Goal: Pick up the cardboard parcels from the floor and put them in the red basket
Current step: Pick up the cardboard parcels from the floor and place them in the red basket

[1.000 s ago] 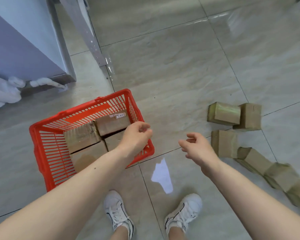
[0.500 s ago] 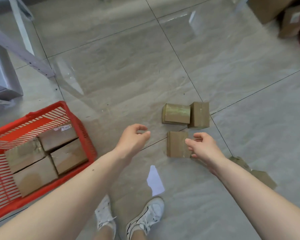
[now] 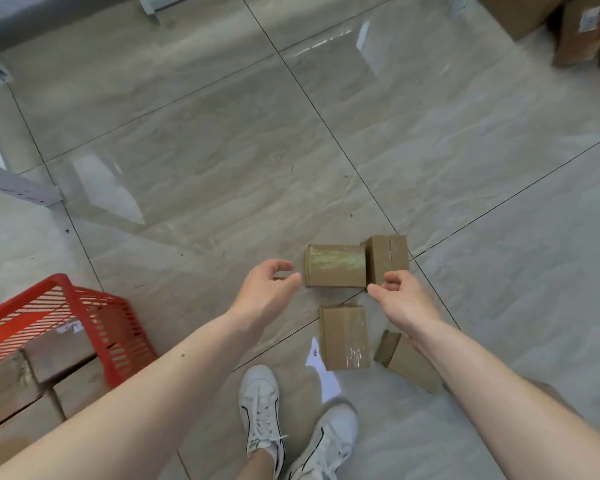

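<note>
Several small cardboard parcels lie on the tiled floor. A taped parcel lies flat, with a second parcel touching its right side. A third parcel lies nearer my feet and a fourth is partly hidden under my right forearm. My left hand hovers just left of the taped parcel, fingers loosely curved, holding nothing. My right hand hovers at its right front corner, fingers curved, also empty. The red basket stands at lower left with several parcels inside.
My two white shoes stand below the parcels beside a white paper scrap. Larger cardboard boxes sit at the far right corner. A grey metal frame leg crosses the left side.
The view has swung right, away from the basket. Both hands left the basket area and reached forward to either side of the taped parcel; neither holds anything.
</note>
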Demonstrator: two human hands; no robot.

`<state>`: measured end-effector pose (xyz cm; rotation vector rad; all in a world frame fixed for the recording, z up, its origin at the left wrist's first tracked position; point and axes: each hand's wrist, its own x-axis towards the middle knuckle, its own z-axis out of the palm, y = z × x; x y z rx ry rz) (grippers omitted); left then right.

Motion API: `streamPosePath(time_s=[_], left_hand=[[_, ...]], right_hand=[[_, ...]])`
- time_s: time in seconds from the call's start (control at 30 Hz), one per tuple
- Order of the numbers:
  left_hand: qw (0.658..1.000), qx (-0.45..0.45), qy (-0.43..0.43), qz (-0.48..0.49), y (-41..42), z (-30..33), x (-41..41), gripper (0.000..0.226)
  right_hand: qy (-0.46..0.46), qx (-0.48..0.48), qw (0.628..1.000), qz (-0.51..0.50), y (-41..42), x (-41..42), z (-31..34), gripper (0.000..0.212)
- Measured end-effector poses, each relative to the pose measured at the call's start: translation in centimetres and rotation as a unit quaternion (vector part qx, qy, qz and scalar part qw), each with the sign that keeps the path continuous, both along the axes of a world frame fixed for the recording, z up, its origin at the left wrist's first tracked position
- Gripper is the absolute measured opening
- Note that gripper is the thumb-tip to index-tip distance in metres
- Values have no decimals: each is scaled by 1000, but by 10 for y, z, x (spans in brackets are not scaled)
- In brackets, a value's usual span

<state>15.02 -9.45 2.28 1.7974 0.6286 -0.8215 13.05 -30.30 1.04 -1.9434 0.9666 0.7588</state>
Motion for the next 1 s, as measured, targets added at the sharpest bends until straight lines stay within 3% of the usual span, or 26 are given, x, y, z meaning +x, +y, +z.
streamPosePath(time_s=[0.3, 0.53, 0.77, 1.0], left_hand=[[999, -10, 49, 4, -42, -136, -3, 48], [998, -1, 68, 6, -59, -210, -1, 73], [999, -29, 30, 10, -75, -225, 7, 36], [998, 26, 15, 58, -53, -162, 11, 30]], right_hand=[[33, 10, 998, 56, -14, 18, -139, 63], [53, 4, 995, 84, -18, 11, -218, 77], [24, 21, 997, 65, -18, 13, -230, 82], [-3, 15, 999, 33, -5, 22, -164, 62]])
